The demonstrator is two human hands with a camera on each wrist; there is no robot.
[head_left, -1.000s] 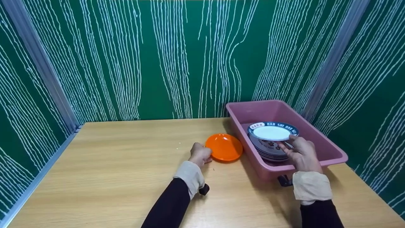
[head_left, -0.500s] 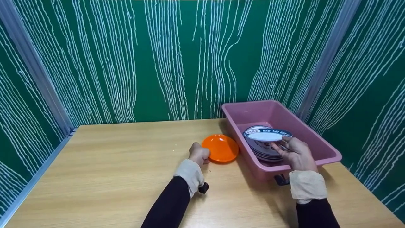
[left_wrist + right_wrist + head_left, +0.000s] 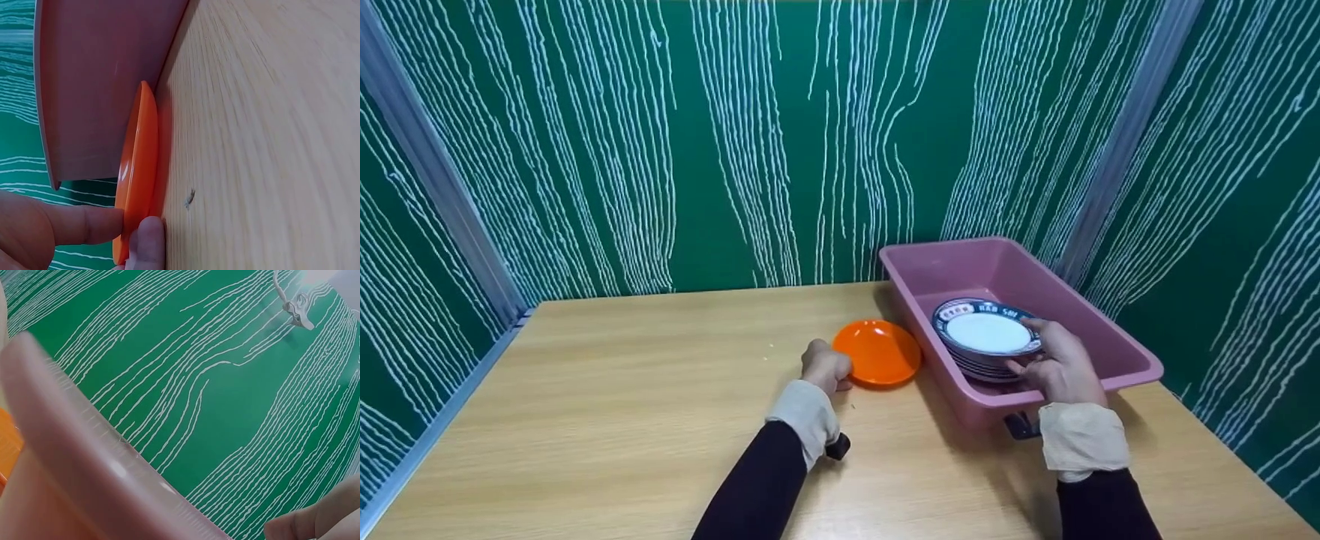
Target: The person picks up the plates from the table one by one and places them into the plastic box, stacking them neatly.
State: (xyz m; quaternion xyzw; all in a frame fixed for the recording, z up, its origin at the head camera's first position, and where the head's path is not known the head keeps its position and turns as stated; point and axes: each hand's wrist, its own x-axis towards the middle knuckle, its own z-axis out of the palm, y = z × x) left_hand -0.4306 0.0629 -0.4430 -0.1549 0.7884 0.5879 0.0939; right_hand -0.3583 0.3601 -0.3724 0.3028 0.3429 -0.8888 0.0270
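A small orange plate (image 3: 877,352) lies on the table just left of the pink basin (image 3: 1086,306). My left hand (image 3: 823,366) pinches its near-left rim; the left wrist view has thumb and finger on either side of the plate's edge (image 3: 139,163). Inside the basin, my right hand (image 3: 1065,366) grips the right edge of a white plate (image 3: 988,332) with a dark blue lettered rim. This plate rests on or just above a stack of plates (image 3: 979,370); which, I cannot tell. In the right wrist view only part of the hand (image 3: 318,517) shows, without the plate.
The basin stands on the right of the wooden table (image 3: 645,405), its rim (image 3: 84,439) large in the right wrist view. Green walls (image 3: 720,150) with white lines enclose the table at the back and sides. Small specks lie on the wood.
The blue-rimmed plate in my right hand has come down onto or close to the stack, after tilting partway. My left hand stays at the orange plate's rim. The whole view has shifted slightly.
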